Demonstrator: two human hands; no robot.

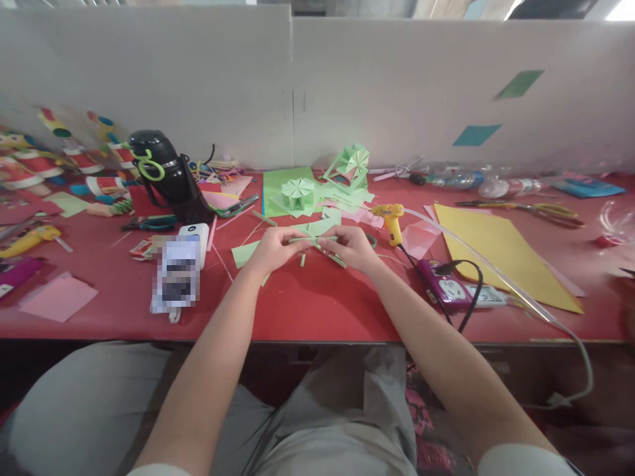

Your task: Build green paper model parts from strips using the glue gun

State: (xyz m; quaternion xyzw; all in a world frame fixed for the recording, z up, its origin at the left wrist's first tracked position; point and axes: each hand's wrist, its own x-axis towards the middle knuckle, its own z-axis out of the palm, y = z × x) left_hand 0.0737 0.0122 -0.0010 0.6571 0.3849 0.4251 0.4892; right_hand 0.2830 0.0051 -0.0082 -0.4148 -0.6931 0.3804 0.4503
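Note:
Both hands meet over the middle of the red table (307,304). My left hand (275,248) and my right hand (350,246) each pinch an end of a thin rolled strip of green paper (312,239), held level just above the tabletop. More green strips (337,259) lie crossed under my right hand. A flat green paper scrap (244,253) rests by my left hand. Behind the hands stand two folded green paper pinwheel shapes (297,194), (353,162), on a litter of green offcuts.
A yellow glue gun (391,220) stands right of my hands, its cord running to a purple power strip (446,289). A large yellow sheet (501,254) lies at right. A black flask (163,172), a phone (176,274), scissors (530,209) and paper-cup crafts (30,168) crowd the rest.

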